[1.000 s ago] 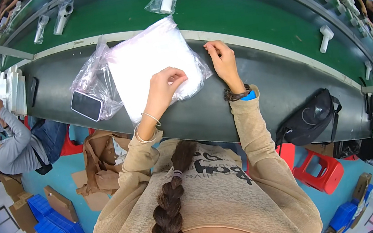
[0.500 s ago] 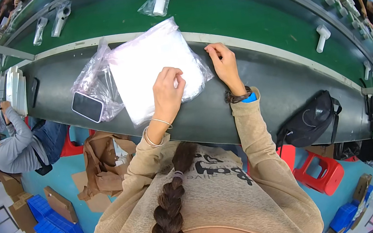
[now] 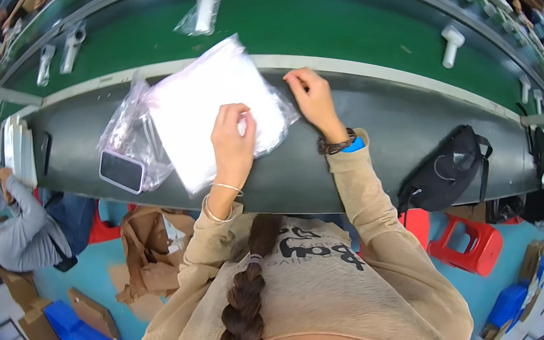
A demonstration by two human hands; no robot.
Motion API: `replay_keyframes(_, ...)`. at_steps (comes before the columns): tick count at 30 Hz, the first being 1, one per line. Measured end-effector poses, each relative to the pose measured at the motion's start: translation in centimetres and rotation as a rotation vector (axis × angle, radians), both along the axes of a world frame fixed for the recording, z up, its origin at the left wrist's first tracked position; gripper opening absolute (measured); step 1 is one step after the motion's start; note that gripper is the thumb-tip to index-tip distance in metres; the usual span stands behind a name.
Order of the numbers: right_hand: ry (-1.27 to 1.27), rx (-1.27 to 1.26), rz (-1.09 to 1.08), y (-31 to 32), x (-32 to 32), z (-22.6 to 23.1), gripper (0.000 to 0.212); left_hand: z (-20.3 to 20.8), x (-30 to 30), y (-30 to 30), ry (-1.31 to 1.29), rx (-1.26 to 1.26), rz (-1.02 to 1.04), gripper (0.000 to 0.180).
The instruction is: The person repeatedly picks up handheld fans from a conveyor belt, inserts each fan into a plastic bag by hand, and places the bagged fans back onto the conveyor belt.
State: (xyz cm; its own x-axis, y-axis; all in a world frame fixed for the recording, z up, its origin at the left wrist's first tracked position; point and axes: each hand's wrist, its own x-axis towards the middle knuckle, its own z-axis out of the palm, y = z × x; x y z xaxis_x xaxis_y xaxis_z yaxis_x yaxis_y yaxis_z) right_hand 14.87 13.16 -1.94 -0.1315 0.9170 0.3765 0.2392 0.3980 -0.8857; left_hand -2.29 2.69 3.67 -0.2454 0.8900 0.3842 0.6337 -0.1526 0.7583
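Note:
A stack of clear plastic bags over white (image 3: 207,109) lies on the dark worktable in front of me. Over its right part is my left hand (image 3: 233,144), fingers curled toward the thumb in a pinch. Just past the stack's right edge, above the dark tabletop, my right hand (image 3: 314,100) is also closed, its fingertips pointing left toward the stack. Whatever either hand pinches, if anything, cannot be made out. Loose crumpled clear film (image 3: 143,129) sits left of the stack, with a phone (image 3: 122,171) lying partly on it.
Beyond the worktable (image 3: 380,143) runs a green conveyor belt (image 3: 319,15). It carries a bagged white hair-dryer-shaped device (image 3: 205,7) and an unbagged one (image 3: 453,46). A black backpack (image 3: 444,169) rests at right, a red stool (image 3: 466,245) below. At left sits a co-worker (image 3: 27,227).
My view has tilted and shifted slightly. The devices on the belt have moved a little to the left. Both my hands keep nearly the same pose over the table.

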Motion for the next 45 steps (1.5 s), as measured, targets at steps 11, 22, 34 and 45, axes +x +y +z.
replay_keyframes(11,-0.034,-0.014,-0.014,-0.3,-0.4,0.1,0.014,-0.9,-0.5,0.5,0.026,0.010,0.075,0.017)
replay_keyframes(22,0.062,-0.470,0.216,3.7,2.1,3.3,0.021,0.8,-0.2,0.2,0.148,-0.044,0.026,0.044)
replay_keyframes(34,-1.603,0.096,-0.846,22.8,30.7,3.5,0.051,1.1,-1.3,-0.3,0.008,-0.107,-0.094,0.016)
replay_keyframes(45,-0.683,-0.021,-0.527,21.8,29.8,11.2,0.078,2.2,-1.3,0.3,0.002,-0.173,-0.140,0.053)
